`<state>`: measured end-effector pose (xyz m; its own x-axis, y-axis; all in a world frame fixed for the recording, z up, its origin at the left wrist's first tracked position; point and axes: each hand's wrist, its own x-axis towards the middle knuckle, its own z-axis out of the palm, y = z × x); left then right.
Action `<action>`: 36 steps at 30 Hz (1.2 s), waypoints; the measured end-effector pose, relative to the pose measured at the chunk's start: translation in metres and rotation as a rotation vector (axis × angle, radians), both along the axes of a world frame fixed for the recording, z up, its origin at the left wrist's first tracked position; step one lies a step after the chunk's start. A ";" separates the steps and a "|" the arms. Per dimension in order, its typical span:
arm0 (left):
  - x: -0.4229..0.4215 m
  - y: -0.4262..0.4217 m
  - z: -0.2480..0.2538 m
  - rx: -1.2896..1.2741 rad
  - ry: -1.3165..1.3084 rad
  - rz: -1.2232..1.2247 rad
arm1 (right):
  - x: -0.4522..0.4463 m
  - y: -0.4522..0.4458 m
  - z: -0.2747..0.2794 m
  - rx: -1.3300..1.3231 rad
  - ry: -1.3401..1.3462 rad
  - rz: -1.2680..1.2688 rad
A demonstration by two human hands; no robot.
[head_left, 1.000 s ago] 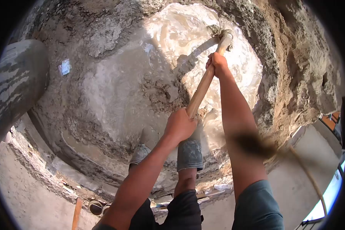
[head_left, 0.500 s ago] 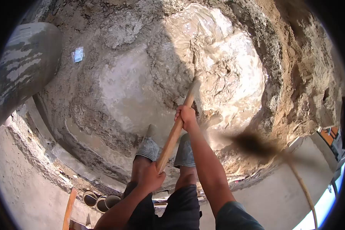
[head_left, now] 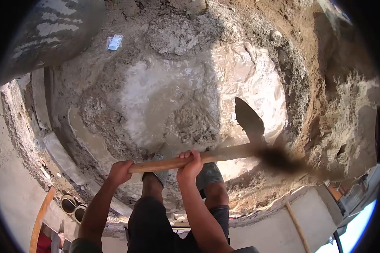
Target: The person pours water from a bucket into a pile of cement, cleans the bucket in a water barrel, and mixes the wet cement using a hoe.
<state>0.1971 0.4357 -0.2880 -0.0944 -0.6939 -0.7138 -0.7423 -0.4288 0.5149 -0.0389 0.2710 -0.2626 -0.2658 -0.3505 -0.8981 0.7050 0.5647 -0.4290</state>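
A hoe [head_left: 230, 152] with a wooden handle lies nearly level across my view, its metal blade [head_left: 250, 120] at the right, above the mud. My left hand [head_left: 121, 172] is closed round the handle's end. Farther along toward the blade, my right hand [head_left: 190, 166] grips the same handle. Behind the hoe spreads a pool of wet, lumpy mud [head_left: 169, 101], sunlit on its right side. My muddy boots [head_left: 209, 175] stand at its near edge, partly hidden by the handle and right hand.
A large, mud-streaked rounded container [head_left: 59, 38] looms at the upper left. A small pale packet [head_left: 115, 42] lies on the dirt. Rough earth [head_left: 316, 126] banks up at the right. A wooden pole [head_left: 297, 225] rests at the lower right, and hollow round openings [head_left: 68, 204] show at the lower left.
The hoe's far end has come out of the mud and swung right and toward me, so the handle is now nearly level and the blade shows. Both hands keep their grip; the view has shifted.
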 end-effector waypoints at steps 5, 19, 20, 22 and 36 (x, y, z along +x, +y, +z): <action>-0.084 -0.115 -0.029 -0.131 0.014 0.211 | -0.032 -0.158 -0.023 -0.188 0.183 0.177; -0.402 -0.169 0.004 0.190 0.173 1.171 | -0.081 -0.256 -0.163 0.125 0.423 1.545; -0.423 -0.181 0.010 0.215 0.159 1.226 | -0.086 -0.259 -0.167 0.135 0.417 1.613; -0.462 -0.187 0.021 0.246 0.104 1.288 | -0.108 -0.254 -0.168 0.160 0.361 1.659; -0.692 -0.078 0.020 0.656 -0.031 1.430 | -0.332 -0.061 -0.191 -0.061 0.575 1.922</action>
